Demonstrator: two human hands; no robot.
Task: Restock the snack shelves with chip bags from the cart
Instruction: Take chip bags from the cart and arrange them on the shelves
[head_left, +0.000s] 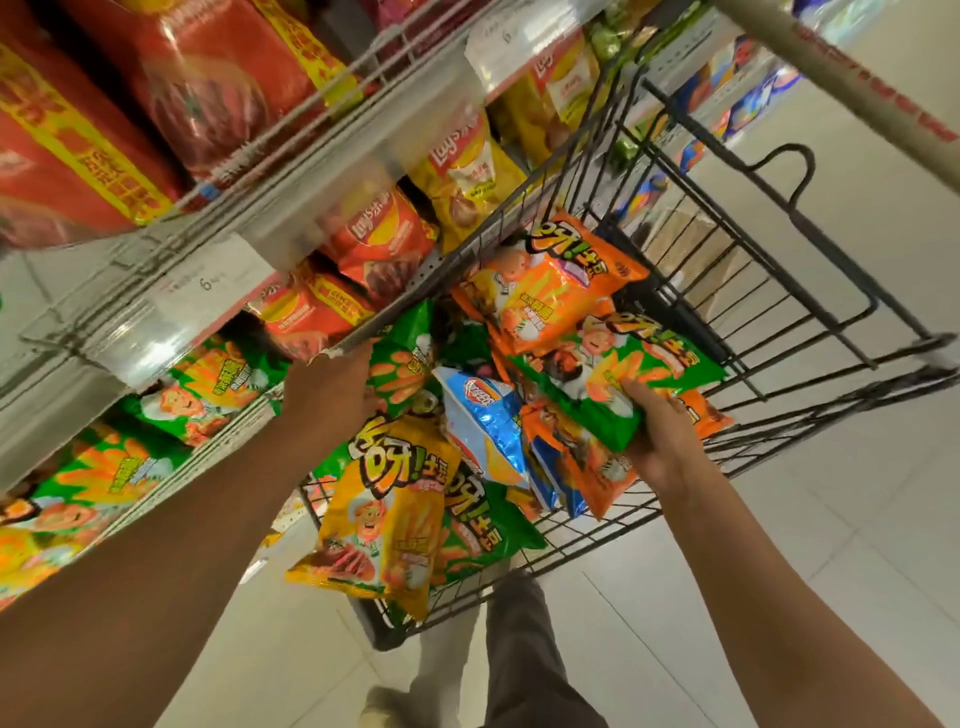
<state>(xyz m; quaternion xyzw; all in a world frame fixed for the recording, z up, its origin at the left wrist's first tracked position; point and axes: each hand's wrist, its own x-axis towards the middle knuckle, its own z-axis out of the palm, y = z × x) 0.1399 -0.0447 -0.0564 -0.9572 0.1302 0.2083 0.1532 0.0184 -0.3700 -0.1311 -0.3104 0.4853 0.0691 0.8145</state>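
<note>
Both forearms are bare from the picture's lower edge to the wrists, with no sleeves, watch or rings showing on the left hand (327, 395) or the right hand (662, 436). At six o'clock, dark grey trousers (524, 660) hang loosely over a pale, light-coloured shoe (384, 706).

Seen from above: a black wire cart (769, 291) full of chip bags, beside the snack shelves (291, 208). Right hand (660, 436) gripping a green chip bag (618, 374) over the cart. Left hand (332, 389) reaching to another green bag (400, 358) at the cart edge. Yellow bag (384, 514) lying in front.
</note>
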